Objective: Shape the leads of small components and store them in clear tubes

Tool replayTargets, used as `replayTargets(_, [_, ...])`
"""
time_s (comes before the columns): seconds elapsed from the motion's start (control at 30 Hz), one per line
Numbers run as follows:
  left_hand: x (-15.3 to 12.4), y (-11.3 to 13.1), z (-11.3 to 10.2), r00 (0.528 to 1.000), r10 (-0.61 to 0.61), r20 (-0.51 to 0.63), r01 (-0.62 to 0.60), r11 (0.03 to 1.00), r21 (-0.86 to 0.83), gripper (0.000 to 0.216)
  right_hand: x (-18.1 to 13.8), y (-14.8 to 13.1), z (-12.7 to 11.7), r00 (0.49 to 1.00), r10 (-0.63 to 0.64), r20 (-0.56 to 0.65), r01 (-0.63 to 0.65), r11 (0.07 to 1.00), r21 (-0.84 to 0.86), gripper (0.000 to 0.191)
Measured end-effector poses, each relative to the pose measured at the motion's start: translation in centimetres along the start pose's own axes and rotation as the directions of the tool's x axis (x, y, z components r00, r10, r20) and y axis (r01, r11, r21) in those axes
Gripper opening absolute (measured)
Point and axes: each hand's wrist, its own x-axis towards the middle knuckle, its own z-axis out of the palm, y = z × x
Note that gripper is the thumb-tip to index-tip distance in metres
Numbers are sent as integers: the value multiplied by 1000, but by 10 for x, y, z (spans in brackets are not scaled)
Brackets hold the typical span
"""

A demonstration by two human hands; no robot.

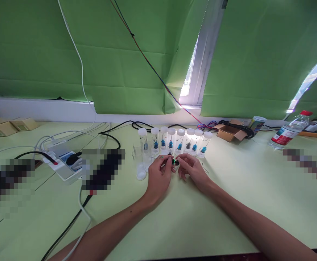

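The small green-and-black piece [176,162] sits between my 2 hands, above the table [202,224]. My left hand [160,174] pinches it with thumb and fingertips; my right hand [192,168] is clamped on its dark end. I judge I'm adjusting its fine parts; the next move calls for a steady left pinch and small right-hand turns. Just behind stand 8 capped tubes [171,139].
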Motion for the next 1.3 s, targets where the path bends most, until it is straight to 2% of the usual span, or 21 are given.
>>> replayTargets(0.2, [-1,1,0,1000,-8,6,7,1000,17,22,-3,-2,-2,999,-30,31,30,1000,2,34])
replayTargets(0.7, [-1,-3,1,998,-3,55,4,1000,-10,24,-1,-2,0,1000,8,25,-8,1000,1,38])
replayTargets(0.9, [-1,1,1,1000,1,9,-1,1000,7,23,-2,-3,1,1000,9,-12,-9,1000,-14,37])
replayTargets(1.1, [-1,2,0,1000,-1,17,0,1000,13,22,-4,-6,0,999,-31,28,32,999,-13,34])
replayTargets(1.3, [-1,3,0,1000,-1,25,1,1000,8,23,-2,-2,-2,999,-8,37,9,1000,-9,36])
